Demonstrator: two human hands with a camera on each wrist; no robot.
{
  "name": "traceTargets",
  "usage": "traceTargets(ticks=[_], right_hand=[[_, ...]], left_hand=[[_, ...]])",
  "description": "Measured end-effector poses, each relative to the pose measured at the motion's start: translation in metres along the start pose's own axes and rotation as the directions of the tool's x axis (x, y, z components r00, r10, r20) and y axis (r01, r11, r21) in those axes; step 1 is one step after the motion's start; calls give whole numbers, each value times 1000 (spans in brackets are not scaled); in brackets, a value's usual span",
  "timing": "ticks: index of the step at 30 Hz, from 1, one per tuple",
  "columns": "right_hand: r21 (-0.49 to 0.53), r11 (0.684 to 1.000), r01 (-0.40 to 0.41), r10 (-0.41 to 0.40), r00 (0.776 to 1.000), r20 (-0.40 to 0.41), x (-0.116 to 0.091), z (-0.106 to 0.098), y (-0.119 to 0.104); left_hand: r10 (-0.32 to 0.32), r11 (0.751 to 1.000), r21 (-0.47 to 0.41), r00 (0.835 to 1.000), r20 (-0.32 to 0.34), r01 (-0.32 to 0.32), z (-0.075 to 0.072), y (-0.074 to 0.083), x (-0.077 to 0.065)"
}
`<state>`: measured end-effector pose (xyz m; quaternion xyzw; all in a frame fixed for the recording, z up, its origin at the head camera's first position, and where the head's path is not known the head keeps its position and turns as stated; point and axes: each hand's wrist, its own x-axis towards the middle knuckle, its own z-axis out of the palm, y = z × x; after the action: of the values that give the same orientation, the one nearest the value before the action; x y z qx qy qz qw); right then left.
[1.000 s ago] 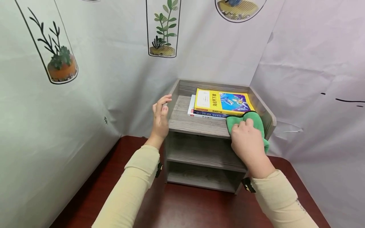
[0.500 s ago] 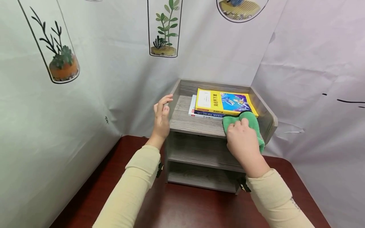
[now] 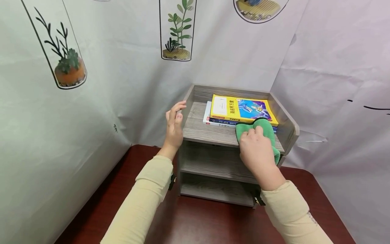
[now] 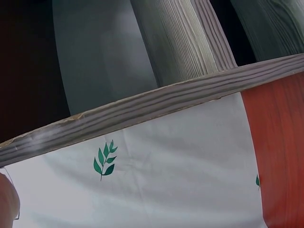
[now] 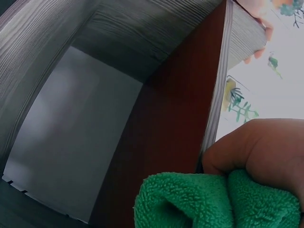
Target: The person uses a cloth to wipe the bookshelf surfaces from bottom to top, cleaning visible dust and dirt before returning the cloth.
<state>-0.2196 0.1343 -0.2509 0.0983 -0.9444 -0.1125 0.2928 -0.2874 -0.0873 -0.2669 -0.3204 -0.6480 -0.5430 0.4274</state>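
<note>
My right hand [image 3: 257,149] grips a green cloth [image 3: 267,130] at the front right of the top of a grey wood-grain shelf unit [image 3: 210,135]. In the right wrist view the cloth [image 5: 185,197] is bunched beneath curled fingers, at the shelf's front edge. Just behind it lies a stack of books, topped by a yellow book [image 3: 243,108] with a blue picture. My left hand [image 3: 174,127] rests against the unit's left side panel, fingers extended and slightly bent. Only a bit of that hand [image 4: 7,202] shows in the left wrist view.
The unit stands on a dark red table [image 3: 201,220] and has two lower compartments below its top. Raised side panels and a back panel border the top. White sheeting [image 3: 128,67] with printed plants hangs behind and on both sides.
My right hand has slid the cloth leftward along the front of the top, away from the right side panel. The left hand keeps its place on the left panel.
</note>
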Motion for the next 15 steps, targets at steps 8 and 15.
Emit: traceTargets(ticks=[8,15], right_hand=[[-8,1000,6,-6,1000,28,4,-1,-5],[-17,1000,9,-9,999,39,5,-2,-9]], left_hand=[[32,999,13,999,-14,-32,3,-34,-3],[31,999,21,999,-8,-31,3,-37,-4]])
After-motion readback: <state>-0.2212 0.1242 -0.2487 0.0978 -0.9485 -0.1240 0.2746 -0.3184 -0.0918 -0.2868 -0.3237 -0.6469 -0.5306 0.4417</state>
